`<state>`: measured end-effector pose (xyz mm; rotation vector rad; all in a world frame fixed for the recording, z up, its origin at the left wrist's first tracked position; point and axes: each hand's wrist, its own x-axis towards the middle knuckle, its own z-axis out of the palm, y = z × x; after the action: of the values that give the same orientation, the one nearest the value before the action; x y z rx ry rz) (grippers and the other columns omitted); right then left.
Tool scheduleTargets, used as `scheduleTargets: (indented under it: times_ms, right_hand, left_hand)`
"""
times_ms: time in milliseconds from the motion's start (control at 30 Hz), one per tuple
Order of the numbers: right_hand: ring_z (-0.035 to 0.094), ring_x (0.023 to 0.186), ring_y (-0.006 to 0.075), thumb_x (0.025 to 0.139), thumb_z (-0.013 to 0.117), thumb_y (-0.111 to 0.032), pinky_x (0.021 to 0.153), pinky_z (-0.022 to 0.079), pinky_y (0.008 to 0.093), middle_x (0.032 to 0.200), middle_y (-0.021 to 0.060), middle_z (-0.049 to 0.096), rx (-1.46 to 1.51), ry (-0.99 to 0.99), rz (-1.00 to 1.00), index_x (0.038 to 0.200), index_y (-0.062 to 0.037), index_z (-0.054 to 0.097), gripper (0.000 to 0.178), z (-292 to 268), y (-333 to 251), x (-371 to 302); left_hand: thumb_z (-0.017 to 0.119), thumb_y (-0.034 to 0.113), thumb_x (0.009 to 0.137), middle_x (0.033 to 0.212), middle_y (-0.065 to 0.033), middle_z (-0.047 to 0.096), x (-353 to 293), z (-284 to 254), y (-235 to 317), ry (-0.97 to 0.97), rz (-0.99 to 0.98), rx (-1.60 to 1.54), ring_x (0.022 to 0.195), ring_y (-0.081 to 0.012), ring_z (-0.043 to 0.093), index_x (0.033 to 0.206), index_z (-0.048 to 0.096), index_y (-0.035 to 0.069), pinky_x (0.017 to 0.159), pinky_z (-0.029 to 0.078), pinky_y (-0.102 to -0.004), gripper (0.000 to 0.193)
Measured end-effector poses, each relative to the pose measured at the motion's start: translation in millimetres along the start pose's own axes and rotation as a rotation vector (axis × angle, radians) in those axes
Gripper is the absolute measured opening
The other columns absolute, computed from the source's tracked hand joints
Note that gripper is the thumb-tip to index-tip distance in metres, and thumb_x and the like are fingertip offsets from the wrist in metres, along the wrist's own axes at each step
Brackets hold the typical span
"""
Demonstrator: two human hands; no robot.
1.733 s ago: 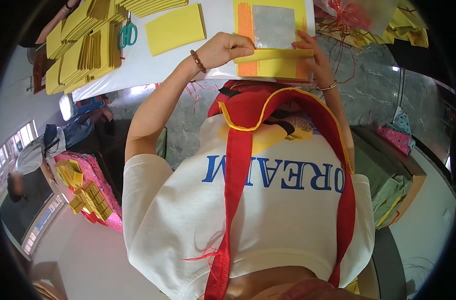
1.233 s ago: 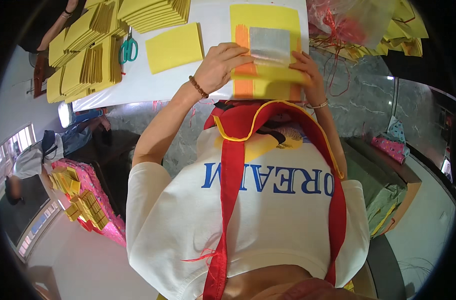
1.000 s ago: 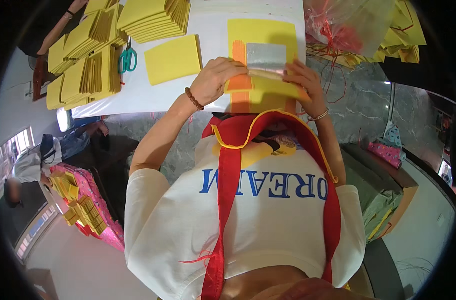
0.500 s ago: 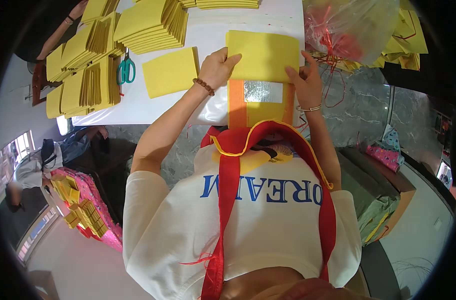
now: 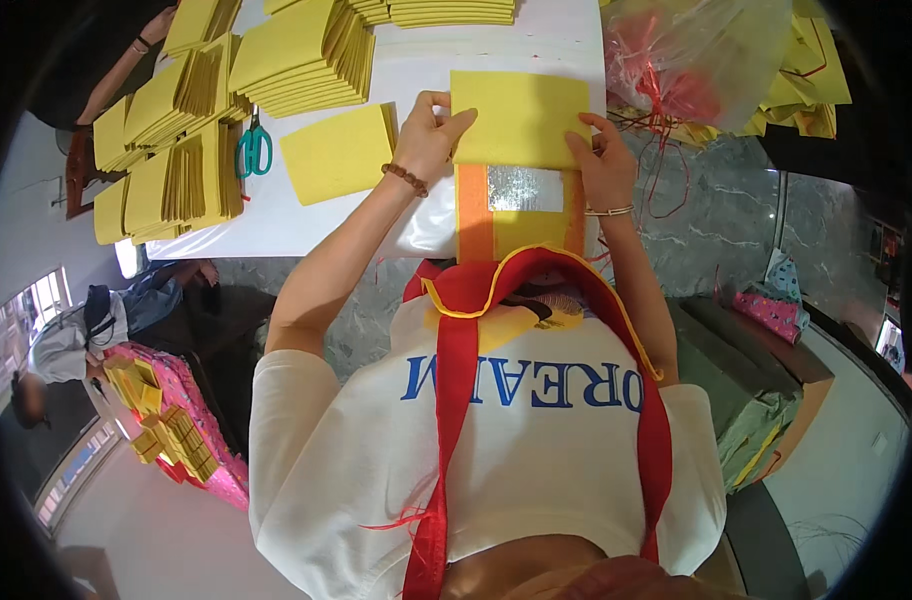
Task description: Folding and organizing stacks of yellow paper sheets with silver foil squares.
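My left hand (image 5: 433,140) pinches the left edge of a folded yellow cloth-like piece (image 5: 521,118), thumb on top. At its right edge, my right hand (image 5: 606,160) holds on with the thumb over the face and the forefinger curled at the side. Below that flap, nearer my body, a yellow part with orange bands (image 5: 476,210) and a shiny silver patch (image 5: 526,188) runs down to the table's front edge. Whether the flap and the banded part are one piece I cannot tell. Left of my left hand lies another folded yellow piece (image 5: 338,155).
Stacks of folded yellow pieces (image 5: 301,55) fill the left of the white table (image 5: 276,228), with teal-handled scissors (image 5: 255,152) beside them. A clear plastic bag (image 5: 701,60) with red ties sits to the right. Another person's arm (image 5: 116,80) reaches in at far left.
My right hand has shifted slightly left, and its forefinger has drawn in from stretched out to the piece's edge. The left hand keeps its hold. The whole view has moved a little.
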<state>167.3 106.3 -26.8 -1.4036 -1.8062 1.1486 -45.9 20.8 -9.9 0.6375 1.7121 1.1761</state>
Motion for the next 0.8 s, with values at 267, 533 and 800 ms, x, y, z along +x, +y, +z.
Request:
scheduleTargets:
  times_ms: [267,533,800]
  right_hand:
    - [0.051,0.051,0.0135,0.077,0.067,-0.021,0.051,0.042,0.0291,0.058,0.0054,0.054,0.011,0.000,-0.014,0.102,-0.0083,0.063,0.028,3,10,2]
    - [0.057,0.077,0.0180,0.079,0.065,-0.021,0.067,0.044,0.0353,0.091,0.0100,0.060,-0.161,0.071,-0.263,0.108,-0.0084,0.061,0.032,-1,0,-9]
    - [0.024,0.135,0.0243,0.088,0.046,-0.042,0.104,0.009,0.0609,0.141,0.0028,0.037,-0.679,-0.205,-0.595,0.131,-0.0103,0.043,0.053,-8,16,-46]
  left_hand:
    - [0.061,0.034,0.081,0.123,-0.0136,0.050,-29,30,7,0.120,1.080,1.099,0.119,-0.0302,0.041,0.121,0.050,0.008,0.097,0.031,-0.0463,0.048]
    - [0.047,0.053,0.085,0.141,-0.0121,0.033,-14,36,-17,-0.090,0.966,1.261,0.131,-0.0298,0.028,0.136,0.036,0.014,0.105,0.020,-0.0484,0.065]
    - [0.048,0.050,0.085,0.141,-0.0124,0.032,-13,40,-16,-0.102,0.984,1.321,0.130,-0.0299,0.028,0.136,0.036,0.013,0.105,0.021,-0.0483,0.064]
